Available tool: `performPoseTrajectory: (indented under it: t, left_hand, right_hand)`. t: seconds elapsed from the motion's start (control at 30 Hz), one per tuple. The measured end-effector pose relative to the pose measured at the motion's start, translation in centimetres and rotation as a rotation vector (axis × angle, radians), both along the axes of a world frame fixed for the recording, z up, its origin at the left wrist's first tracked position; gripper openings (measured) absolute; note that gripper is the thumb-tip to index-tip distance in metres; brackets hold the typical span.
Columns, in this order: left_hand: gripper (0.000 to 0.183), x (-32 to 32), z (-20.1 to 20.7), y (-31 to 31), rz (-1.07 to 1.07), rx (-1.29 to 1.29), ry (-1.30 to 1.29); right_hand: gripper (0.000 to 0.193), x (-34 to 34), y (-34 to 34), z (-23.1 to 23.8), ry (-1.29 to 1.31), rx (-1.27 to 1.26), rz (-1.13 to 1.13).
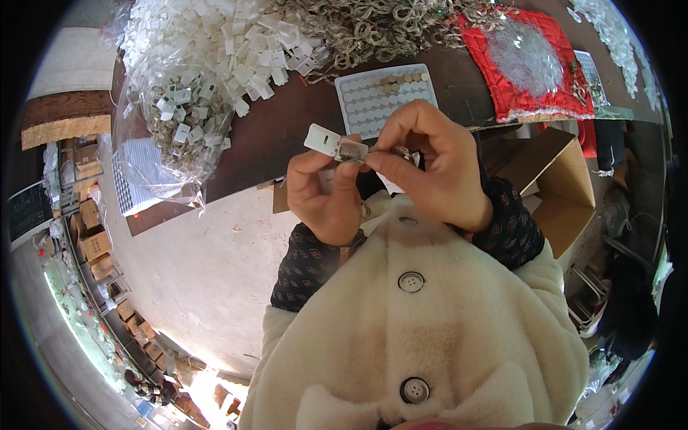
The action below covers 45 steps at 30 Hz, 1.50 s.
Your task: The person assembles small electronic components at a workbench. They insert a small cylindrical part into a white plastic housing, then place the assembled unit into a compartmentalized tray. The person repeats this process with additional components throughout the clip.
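In front of my chest, my left hand (324,197) pinches a small white plastic case (322,140) between thumb and fingers. Its lid stands flipped up to the left, and the clear lower half holds something small and dark. My right hand (444,168) meets it from the right, thumb and index finger pinched together at the case's edge. A thin greyish strand bundle seems to lie in those fingers, but they mostly cover it. Just beyond my hands sits a pale tray (355,107) with rows of round hollows, some holding small tan discs.
A heap of white cases (215,43) and a tangle of coiled strands (380,29) cover the table's far side. At left lies a clear bag (186,125) of filled cases. Clear plastic pieces (527,57) rest on red quilted cloth (484,54). A cardboard box (573,183) stands at right.
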<state>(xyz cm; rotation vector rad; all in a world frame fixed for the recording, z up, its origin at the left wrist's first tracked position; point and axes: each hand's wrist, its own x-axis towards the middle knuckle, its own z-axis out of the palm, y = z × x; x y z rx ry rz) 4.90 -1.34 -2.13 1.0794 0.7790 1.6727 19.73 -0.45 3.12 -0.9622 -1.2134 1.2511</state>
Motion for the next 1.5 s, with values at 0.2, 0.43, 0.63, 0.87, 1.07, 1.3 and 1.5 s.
performPoseTrajectory:
  t: [0.2,0.43,0.63,0.87,1.07,1.3,1.5]
  left_hand:
    - [0.015,-0.2,0.6,-0.2,-0.112,-0.254,-0.223]
    - [0.015,-0.3,-0.3,-0.2,-0.115,-0.272,-0.204]
    - [0.017,-0.4,-0.2,0.2,-0.202,-0.414,-0.218]
    - [0.017,-1.0,-0.5,1.0,-0.305,-0.504,-0.390]
    - [0.015,-1.6,-1.7,1.5,-0.375,-0.479,-0.494]
    - [0.013,-1.3,-2.0,1.6,-0.342,-0.545,-0.460]
    - [0.014,-1.3,-1.5,1.7,-0.331,-0.599,-0.439]
  right_hand:
    - [0.019,-0.1,0.7,-1.3,0.428,-0.281,0.211]
    - [0.026,-0.9,-0.3,-1.7,-0.217,0.169,-0.032]
    - [0.024,0.8,-0.4,-2.0,-0.417,0.325,-0.073]
    - [0.020,2.8,4.4,-5.0,-0.771,0.398,-0.296]
    - [0.018,2.4,5.5,-6.3,-0.969,0.336,-0.306]
    - [0.013,1.9,5.5,-5.4,-1.032,0.230,-0.325]
    - [0.012,1.8,5.4,-5.6,-1.088,0.243,-0.326]
